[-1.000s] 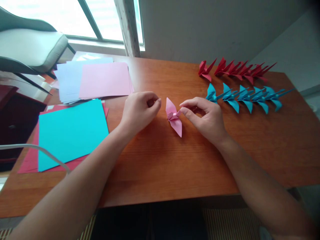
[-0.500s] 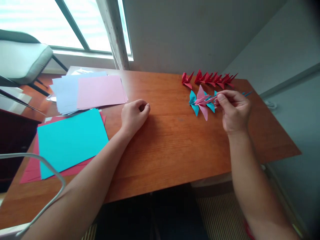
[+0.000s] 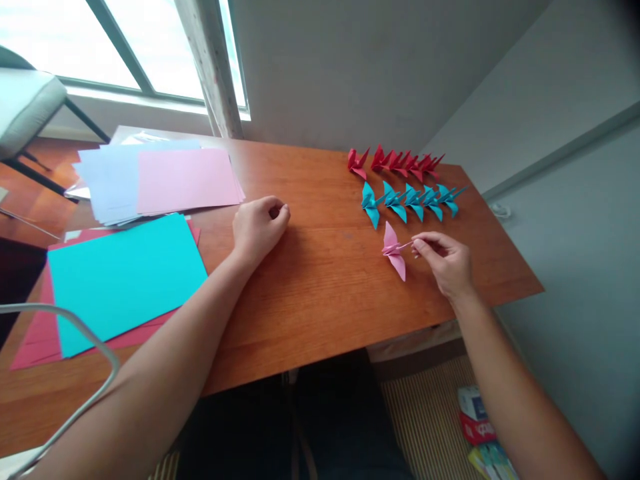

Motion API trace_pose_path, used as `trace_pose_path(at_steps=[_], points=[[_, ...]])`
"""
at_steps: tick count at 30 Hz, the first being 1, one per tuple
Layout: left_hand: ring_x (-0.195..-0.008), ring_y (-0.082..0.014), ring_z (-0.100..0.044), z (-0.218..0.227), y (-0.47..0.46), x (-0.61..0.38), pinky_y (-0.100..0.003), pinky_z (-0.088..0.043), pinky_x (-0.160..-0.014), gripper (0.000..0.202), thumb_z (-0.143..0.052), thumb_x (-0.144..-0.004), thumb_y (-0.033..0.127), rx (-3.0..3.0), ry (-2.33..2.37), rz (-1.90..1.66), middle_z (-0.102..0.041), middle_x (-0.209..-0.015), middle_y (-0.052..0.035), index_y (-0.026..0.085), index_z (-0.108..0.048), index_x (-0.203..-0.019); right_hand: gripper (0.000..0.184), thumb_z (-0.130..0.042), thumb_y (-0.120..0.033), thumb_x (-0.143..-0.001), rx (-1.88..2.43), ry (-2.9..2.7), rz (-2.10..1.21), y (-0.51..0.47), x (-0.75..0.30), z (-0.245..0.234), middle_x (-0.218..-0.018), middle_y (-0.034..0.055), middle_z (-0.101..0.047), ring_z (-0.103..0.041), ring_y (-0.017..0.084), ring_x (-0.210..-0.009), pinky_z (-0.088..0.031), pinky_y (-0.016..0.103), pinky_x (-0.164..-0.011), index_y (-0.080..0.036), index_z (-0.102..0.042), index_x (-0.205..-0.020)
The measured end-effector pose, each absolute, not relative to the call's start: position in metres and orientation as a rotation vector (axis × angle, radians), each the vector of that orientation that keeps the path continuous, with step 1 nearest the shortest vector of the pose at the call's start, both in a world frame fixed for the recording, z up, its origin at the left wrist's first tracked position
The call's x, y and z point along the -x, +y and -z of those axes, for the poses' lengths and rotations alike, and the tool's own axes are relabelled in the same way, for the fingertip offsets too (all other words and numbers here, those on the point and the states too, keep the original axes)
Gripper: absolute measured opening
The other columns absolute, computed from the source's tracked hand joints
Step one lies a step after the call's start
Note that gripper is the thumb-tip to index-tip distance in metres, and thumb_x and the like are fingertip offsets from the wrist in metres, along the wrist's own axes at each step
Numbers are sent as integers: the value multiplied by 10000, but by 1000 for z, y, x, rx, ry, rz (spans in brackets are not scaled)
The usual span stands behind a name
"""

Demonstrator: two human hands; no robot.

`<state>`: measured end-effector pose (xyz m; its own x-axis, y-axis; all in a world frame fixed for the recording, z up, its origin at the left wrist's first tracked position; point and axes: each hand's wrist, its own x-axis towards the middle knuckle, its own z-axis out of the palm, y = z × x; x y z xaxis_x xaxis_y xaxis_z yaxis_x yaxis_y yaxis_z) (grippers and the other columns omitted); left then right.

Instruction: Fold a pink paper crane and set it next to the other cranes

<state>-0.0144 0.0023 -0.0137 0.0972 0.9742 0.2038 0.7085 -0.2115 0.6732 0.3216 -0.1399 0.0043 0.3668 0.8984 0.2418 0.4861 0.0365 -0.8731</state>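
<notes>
Between the thumb and fingers of my right hand (image 3: 444, 261) is the thin pointed end of a pink origami crane (image 3: 394, 251), its wings spread. The crane is at the table surface or just over it; I cannot tell which. Beyond it runs a row of several blue origami cranes (image 3: 413, 203). Farther back stands a row of several red origami cranes (image 3: 400, 163), the leftmost set a little apart. My left hand (image 3: 260, 230) rests on the table in a loose fist, with nothing visible in it.
At the left of the wooden table (image 3: 300, 320) lie blue paper (image 3: 127, 287) over red sheets (image 3: 35, 327), and pink paper (image 3: 185, 180) over pale sheets (image 3: 107, 180). A white cable (image 3: 95, 337) curves near my left forearm. A chair (image 3: 30, 107) stands by the window.
My right hand has brought the pink crane nearer to me, away from the blue row it was in front of. The left hand stays in its fist on the table. The view has shifted slightly.
</notes>
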Motion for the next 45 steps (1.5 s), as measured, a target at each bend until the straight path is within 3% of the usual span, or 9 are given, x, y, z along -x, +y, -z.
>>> trace_pose_path(at_steps=[12,16,21,24,27,30,35,40,45], points=[[-711,-192,-608,15,3,15,-300,-357,-660,297,-532,-884,385,-2005,1675,-865,-747,-805,-66,193,-754,-839,162,-769,-361,-811,1627,-1328,-475,-139,-318,2,-893,43,-772,-719,195,-823,-581,330,-771,-215,-771,-882],[-716,-195,-616,14,3,14,-297,-362,-661,305,-530,-887,388,-1999,1674,-852,-753,-814,-70,190,-760,-855,200,-768,-348,-807,1641,-1334,-488,-138,-320,3,-956,51,-766,-703,189,-853,-571,323,-786,-218,-764,-960],[-719,-199,-619,14,3,15,-299,-357,-653,282,-550,-883,380,-1996,1669,-851,-752,-814,-72,195,-759,-850,295,-754,-352,-815,1670,-1371,-574,-140,-324,11,-889,35,-726,-669,172,-796,-547,309,-732,-213,-738,-1075],[-709,-195,-604,13,2,15,-297,-339,-638,272,-558,-888,378,-2005,1665,-853,-741,-796,-69,197,-758,-853,262,-749,-354,-821,1676,-1420,-574,-141,-319,10,-874,34,-729,-671,174,-784,-541,312,-717,-206,-744,-1036],[-650,-170,-561,11,-4,10,-291,-319,-618,281,-560,-904,384,-2053,1565,-906,-702,-734,-55,181,-739,-826,157,-715,-350,-854,1660,-1479,-413,-140,-303,2,-875,49,-746,-689,189,-806,-547,316,-714,-196,-746,-853],[-588,-140,-503,8,-17,-1,-276,-321,-591,391,-540,-933,445,-2026,1203,-881,-630,-636,-36,155,-681,-714,144,-696,-337,-882,1643,-1506,-174,-139,-276,-10,-843,47,-741,-671,178,-745,-531,299,-647,-202,-738,-852],[-708,-148,-609,1,-38,-16,-245,-441,-668,462,-533,-957,541,-1613,587,-576,-682,-744,-41,138,-692,-798,116,-639,-280,-935,1544,-1544,149,-129,-221,-16,-816,45,-728,-644,162,-688,-533,301,-650,-209,-724,-901],[-671,-109,-568,-2,-37,-17,-222,-432,-645,327,-739,-838,458,-1378,585,-676,-688,-761,-15,132,-714,-842,92,-624,-221,-949,1459,-1562,105,-115,-188,-12,-827,35,-722,-630,142,-685,-527,281,-649,-210,-714,-934],[-695,-111,-593,1,-32,-17,-229,-447,-663,308,-779,-798,429,-1267,636,-713,-712,-799,-32,131,-711,-837,144,-605,-164,-940,1381,-1701,148,-109,-202,-7,-962,63,-716,-659,175,-815,-554,319,-727,-216,-691,-1043]])
